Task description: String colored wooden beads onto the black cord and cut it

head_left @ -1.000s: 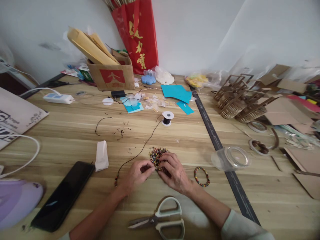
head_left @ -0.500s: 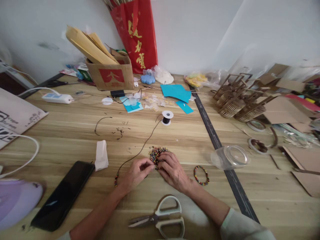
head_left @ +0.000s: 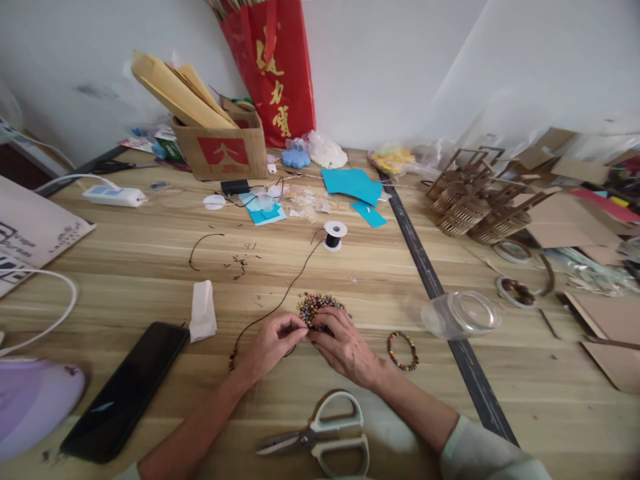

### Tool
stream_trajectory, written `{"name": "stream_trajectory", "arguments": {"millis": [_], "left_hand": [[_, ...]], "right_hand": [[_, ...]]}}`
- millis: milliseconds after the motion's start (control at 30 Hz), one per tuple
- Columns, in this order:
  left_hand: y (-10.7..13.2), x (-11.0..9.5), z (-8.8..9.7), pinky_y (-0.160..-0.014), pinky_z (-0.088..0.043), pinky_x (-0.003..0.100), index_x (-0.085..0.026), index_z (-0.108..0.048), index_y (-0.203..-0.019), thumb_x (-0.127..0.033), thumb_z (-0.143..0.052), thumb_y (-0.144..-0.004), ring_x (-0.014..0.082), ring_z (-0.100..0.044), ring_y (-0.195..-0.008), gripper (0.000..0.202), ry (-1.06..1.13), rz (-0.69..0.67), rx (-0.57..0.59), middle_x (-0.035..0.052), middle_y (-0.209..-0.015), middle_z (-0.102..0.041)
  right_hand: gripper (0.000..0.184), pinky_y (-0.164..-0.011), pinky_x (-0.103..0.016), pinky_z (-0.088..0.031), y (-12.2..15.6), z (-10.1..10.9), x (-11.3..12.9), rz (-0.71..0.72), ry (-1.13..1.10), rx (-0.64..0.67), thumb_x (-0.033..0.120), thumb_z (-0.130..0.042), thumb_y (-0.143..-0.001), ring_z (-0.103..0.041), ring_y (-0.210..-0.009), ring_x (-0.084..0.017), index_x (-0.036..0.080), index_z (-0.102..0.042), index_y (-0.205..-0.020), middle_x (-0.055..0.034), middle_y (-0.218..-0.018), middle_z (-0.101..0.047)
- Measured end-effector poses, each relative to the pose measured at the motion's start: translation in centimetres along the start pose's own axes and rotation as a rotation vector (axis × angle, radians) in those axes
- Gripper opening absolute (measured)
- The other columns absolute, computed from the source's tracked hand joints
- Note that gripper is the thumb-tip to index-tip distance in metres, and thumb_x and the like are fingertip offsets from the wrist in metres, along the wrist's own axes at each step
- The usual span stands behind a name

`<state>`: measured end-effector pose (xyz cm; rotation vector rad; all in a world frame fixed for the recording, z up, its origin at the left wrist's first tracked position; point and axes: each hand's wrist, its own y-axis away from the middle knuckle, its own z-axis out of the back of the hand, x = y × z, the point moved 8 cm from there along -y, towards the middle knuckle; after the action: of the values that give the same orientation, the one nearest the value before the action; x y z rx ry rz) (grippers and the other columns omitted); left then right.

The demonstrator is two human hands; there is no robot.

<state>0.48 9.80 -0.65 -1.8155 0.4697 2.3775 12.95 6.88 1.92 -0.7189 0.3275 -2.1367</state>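
Note:
My left hand (head_left: 273,343) is closed in a pinch on the black cord (head_left: 280,302), though the pinched tip is too small to see clearly. That cord comes from the white spool (head_left: 335,231), curves past my left wrist and carries a few colourful beads (head_left: 232,359) there. My right hand (head_left: 345,343) meets the left fingertips with thumb and forefinger pressed together; whatever lies between them is hidden. Its other fingers arch over a pile of small multicoloured beads (head_left: 320,303). A finished-looking beaded bracelet (head_left: 403,351) lies right of my right wrist.
Scissors (head_left: 315,437) lie in front of me. To the left are a black phone (head_left: 125,393), folded white paper (head_left: 203,311) and a purple-white object (head_left: 40,407). A clear jar (head_left: 460,315) lies on its side at right, near small woven baskets (head_left: 465,207). Cord snippets (head_left: 243,265) are scattered beyond.
My right thumb and forefinger have moved slightly left from the bead pile to the left fingertips. More of the pile shows now. The left hand has hardly moved.

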Motion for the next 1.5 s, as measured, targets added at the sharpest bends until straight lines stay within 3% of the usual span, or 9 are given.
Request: {"name": "stream_trajectory", "arguments": {"millis": [300, 733, 1033, 1500], "left_hand": [[-0.1, 0.3, -0.4, -0.068, -0.048, 0.024, -0.014, -0.070, -0.083, -0.028, -0.059, -0.074, 0.0165, -0.061, -0.073, 0.020, -0.013, 0.007, 0.034, 0.0037, -0.078, -0.070], [0.0, -0.3, -0.4, -0.061, -0.042, 0.022, -0.015, -0.064, -0.069, -0.030, -0.059, -0.075, 0.0131, -0.052, -0.062, 0.018, -0.023, -0.015, 0.028, -0.0004, -0.064, -0.060], [0.0, 0.1, -0.8, -0.057, -0.040, 0.022, -0.014, -0.068, -0.074, -0.029, -0.058, -0.076, 0.0131, -0.052, -0.059, 0.019, -0.057, -0.030, 0.055, 0.0005, -0.062, -0.061], [0.3, -0.5, -1.2, -0.059, -0.040, 0.022, -0.014, -0.066, -0.070, -0.022, -0.057, -0.074, 0.0132, -0.052, -0.061, 0.013, -0.120, -0.082, 0.057, 0.0004, -0.062, -0.061]], "right_hand": [[0.015, -0.098, -0.047, -0.046, -0.1, 0.1, 0.2, 0.019, -0.019, -0.001, 0.014, -0.049, -0.095, -0.048, -0.116, -0.025, 0.017, -0.063, -0.101, -0.0107, -0.108, -0.060], [0.015, -0.096, -0.045, -0.046, -0.1, 0.7, 0.4, 0.032, -0.078, -0.039, 0.013, -0.049, -0.095, -0.051, -0.111, -0.023, 0.018, -0.061, -0.102, -0.0096, -0.106, -0.061], [0.009, -0.080, -0.037, -0.049, 0.3, 1.2, -0.8, -0.025, -0.242, -0.123, 0.015, -0.053, -0.092, -0.058, -0.087, -0.019, 0.019, -0.058, -0.097, -0.0068, -0.088, -0.065], [0.008, -0.078, -0.035, -0.051, -0.1, 1.6, -0.7, -0.064, -0.332, -0.143, 0.015, -0.055, -0.091, -0.060, -0.086, -0.019, 0.019, -0.059, -0.096, -0.0072, -0.085, -0.066]]}}
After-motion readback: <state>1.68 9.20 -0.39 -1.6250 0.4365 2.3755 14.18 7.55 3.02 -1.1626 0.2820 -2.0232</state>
